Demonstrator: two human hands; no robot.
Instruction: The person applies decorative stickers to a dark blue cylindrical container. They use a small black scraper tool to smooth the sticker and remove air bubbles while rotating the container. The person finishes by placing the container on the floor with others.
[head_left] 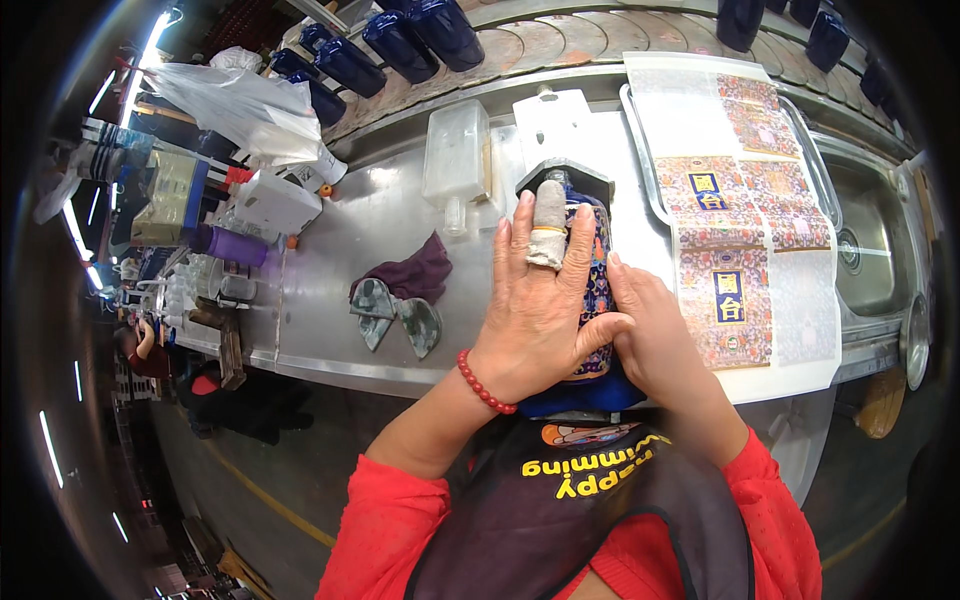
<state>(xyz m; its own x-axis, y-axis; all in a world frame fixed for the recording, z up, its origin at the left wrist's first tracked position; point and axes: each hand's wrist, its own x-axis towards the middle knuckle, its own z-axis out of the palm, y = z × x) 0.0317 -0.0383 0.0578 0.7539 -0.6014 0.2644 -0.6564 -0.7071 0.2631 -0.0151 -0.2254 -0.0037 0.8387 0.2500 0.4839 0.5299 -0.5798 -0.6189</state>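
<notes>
A dark blue bottle (600,290) with a colourful floral sheet on its face lies beneath my hands, its far end at a dark angular holder (598,180). Stretched flat across the bottle, my left hand (535,315) has its fingers apart. A grey-white cloth cover (549,222) wraps one of its fingers, and a red bead bracelet (484,385) rings the wrist. Along the right side of the bottle, my right hand (665,340) rests with extended fingers against it, slightly blurred. Blue cloth (580,402) shows under the near end.
Patterned decal sheets (725,310) lie over a metal tray (645,165), beside a sink (865,255). A clear plastic container (455,150), purple cloth (425,268) and grey-green pads (390,315) occupy the metal table's left side. Blue bottles (400,45) stand on the conveyor (560,45) behind.
</notes>
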